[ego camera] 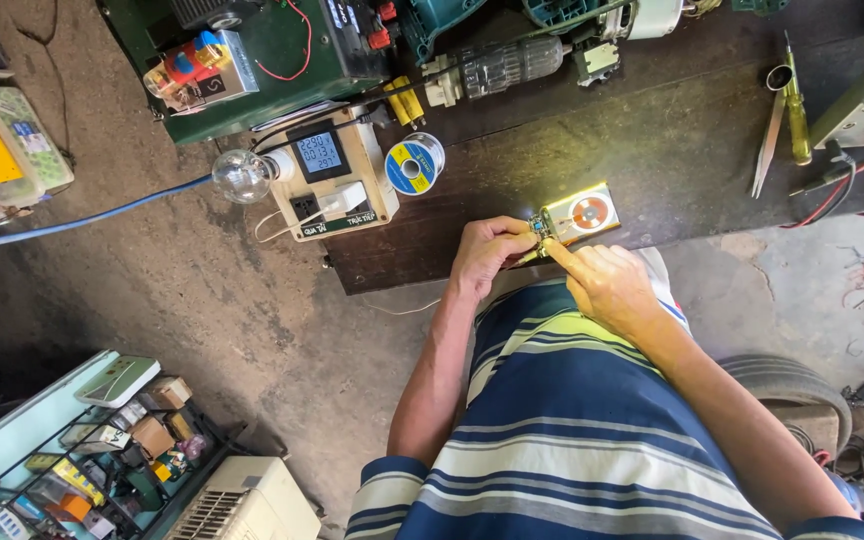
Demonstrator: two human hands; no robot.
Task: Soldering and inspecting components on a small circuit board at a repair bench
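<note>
At the workbench (652, 160) near edge, the left hand (487, 255) pinches the small circuit board (580, 214) while the right hand (607, 285) closes fingers on its corner; a slip could drop it.

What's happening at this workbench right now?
A person in a striped shirt has both hands at the near edge of a dark workbench. The left hand and right hand meet at a small circuit board bearing a round copper coil. A solder spool, a light bulb and a meter box sit nearby.
</note>
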